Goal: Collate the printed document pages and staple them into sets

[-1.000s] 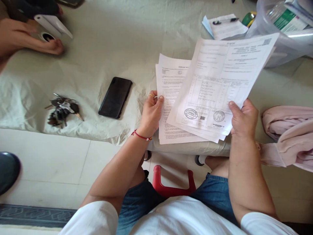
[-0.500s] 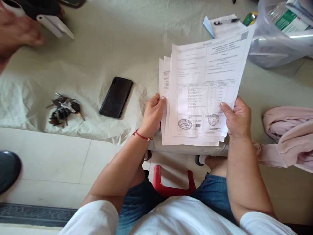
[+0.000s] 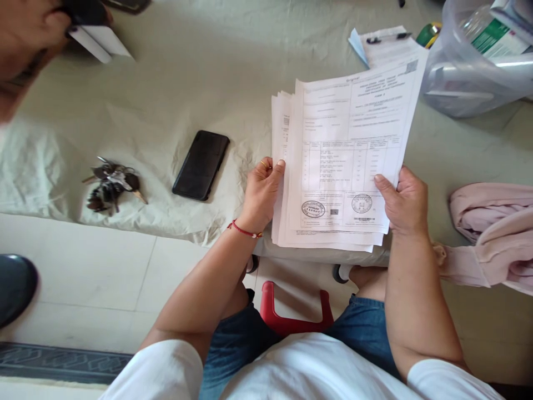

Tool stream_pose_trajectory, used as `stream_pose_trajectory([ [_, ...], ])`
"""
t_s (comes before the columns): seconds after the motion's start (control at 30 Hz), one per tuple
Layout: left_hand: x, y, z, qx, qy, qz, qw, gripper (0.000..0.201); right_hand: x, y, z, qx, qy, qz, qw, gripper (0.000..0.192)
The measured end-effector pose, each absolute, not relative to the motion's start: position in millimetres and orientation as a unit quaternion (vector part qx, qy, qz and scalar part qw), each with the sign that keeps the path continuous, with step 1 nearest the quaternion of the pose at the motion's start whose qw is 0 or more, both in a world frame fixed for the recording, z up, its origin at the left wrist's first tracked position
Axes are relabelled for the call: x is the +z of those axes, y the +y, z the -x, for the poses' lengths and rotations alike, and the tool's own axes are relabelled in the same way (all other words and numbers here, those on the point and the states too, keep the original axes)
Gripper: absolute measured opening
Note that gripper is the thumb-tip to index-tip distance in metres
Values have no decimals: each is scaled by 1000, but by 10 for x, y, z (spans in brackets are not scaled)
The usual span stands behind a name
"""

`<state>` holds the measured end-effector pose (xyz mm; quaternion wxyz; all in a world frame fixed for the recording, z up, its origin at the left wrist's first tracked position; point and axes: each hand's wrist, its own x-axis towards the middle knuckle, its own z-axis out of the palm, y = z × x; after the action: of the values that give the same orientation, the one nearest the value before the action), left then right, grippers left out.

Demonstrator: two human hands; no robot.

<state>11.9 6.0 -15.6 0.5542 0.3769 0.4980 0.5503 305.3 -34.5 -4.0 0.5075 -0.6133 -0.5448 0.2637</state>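
Both my hands hold a small sheaf of printed papers over the front edge of the covered table. The top sheet is a form with a table of text and two oval ink stamps near its bottom. My left hand pinches the left edges, thumb on top, with a ring and a red string bracelet showing. My right hand grips the lower right edge, its thumb on the front and the other fingers partly hidden behind. Left of my left hand lies a black phone, and farther left a bunch of keys.
A clear plastic tub with a bottle stands at upper right, beside a pen on paper. Pink cloth lies at right. Another person's head leans in at upper left near a white folded object. A red stool is below.
The papers have tilted slightly and their top edge has dropped a little; both hands keep their hold. At upper left the other person's hand has gone from view and a head has come in.
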Motion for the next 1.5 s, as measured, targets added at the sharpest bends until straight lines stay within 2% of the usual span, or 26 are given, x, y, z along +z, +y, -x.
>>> stream_pose_trajectory([
  [0.1, -126, 54, -127, 546, 501, -358, 568, 50, -75, -344, -3081, 265, -545, 615, 505, 41],
  [0.3, -51, 43, -135, 529, 540, -338, 561, 43, -150, -354, -3109, 267, -550, 620, 492, 36],
  [0.6, -21, 18, -154, 526, 536, -347, 563, 44, -143, -358, -3057, 260, -556, 621, 487, 35],
  [0.8, -47, 42, -153, 510, 537, -370, 561, 32, -173, -358, -3011, 269, -548, 628, 483, 38],
  [0.97, -80, 59, -141, 501, 547, -377, 555, 31, -180, -352, -3011, 267, -531, 653, 470, 34],
  [1.23, -71, 55, -135, 492, 553, -377, 556, 31, -191, -329, -3144, 274, -476, 642, 535, 40],
  [1.5, -46, 53, -134, 501, 548, -358, 566, 33, -190, -345, -3212, 247, -475, 648, 542, 44],
])
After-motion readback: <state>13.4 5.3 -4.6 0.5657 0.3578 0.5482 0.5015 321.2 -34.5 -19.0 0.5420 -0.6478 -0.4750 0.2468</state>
